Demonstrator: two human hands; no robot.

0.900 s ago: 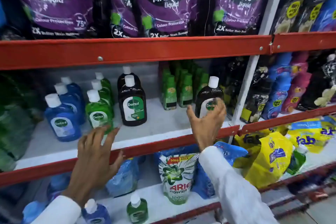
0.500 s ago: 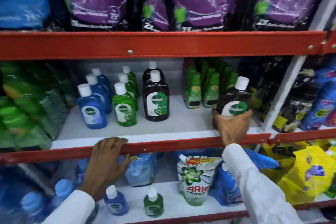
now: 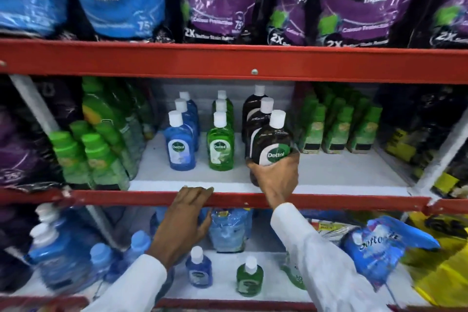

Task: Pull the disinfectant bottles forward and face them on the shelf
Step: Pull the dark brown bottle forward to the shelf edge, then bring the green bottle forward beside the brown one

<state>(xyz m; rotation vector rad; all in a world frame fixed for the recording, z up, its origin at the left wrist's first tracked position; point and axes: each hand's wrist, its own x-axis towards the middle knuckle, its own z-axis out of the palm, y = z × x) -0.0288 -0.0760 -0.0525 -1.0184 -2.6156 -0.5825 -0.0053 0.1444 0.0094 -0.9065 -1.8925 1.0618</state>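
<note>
A dark brown Dettol bottle (image 3: 272,142) with a white cap is held near the front of the white middle shelf (image 3: 342,175), its label facing me. My right hand (image 3: 277,177) grips its base. Two more brown bottles (image 3: 255,114) stand in a row right behind it. To the left stand a row of green Dettol bottles (image 3: 219,145) and a row of blue Dettol bottles (image 3: 179,145), set back from the edge. My left hand (image 3: 186,220) rests on the red shelf rail (image 3: 329,200), fingers curled over it.
Small green-capped bottles (image 3: 336,132) fill the shelf's right side and leaning green bottles (image 3: 101,154) its left. Purple and blue detergent pouches (image 3: 220,0) hang over the upper rail. Below are small Dettol bottles (image 3: 249,277), blue jugs and refill pouches.
My right hand has taken the brown bottle from the shelf's right side and carried it left, in front of the other brown bottles. My left hand dropped onto the rail. The view shifted left.
</note>
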